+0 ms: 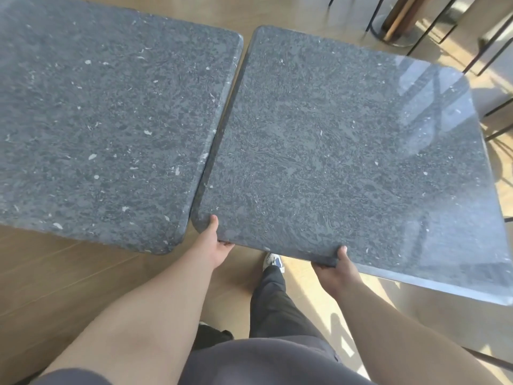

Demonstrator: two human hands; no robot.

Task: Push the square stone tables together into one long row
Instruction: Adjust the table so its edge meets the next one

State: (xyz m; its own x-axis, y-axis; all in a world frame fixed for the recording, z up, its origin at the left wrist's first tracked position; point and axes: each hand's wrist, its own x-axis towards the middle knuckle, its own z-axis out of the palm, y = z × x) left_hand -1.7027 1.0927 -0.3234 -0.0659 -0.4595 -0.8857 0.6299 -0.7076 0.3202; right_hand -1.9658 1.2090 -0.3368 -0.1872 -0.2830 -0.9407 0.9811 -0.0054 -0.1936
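Two square grey speckled stone tables fill the head view. The left table (pixel 105 120) and the right table (pixel 347 162) stand side by side, touching or nearly touching along most of their shared edge, with a thin wedge of floor showing at its far end. The right table's near edge sits slightly further back than the left one's. My left hand (pixel 215 243) grips the right table's near left corner, thumb on top. My right hand (pixel 334 266) grips the same table's near edge, thumb on top and fingers underneath.
Wooden floor (pixel 69 273) lies below the tables. Thin black chair legs (pixel 433 31) and a round table base with a wooden post (pixel 397 26) stand at the far right. My leg and shoe (pixel 273 261) are under the right table's near edge.
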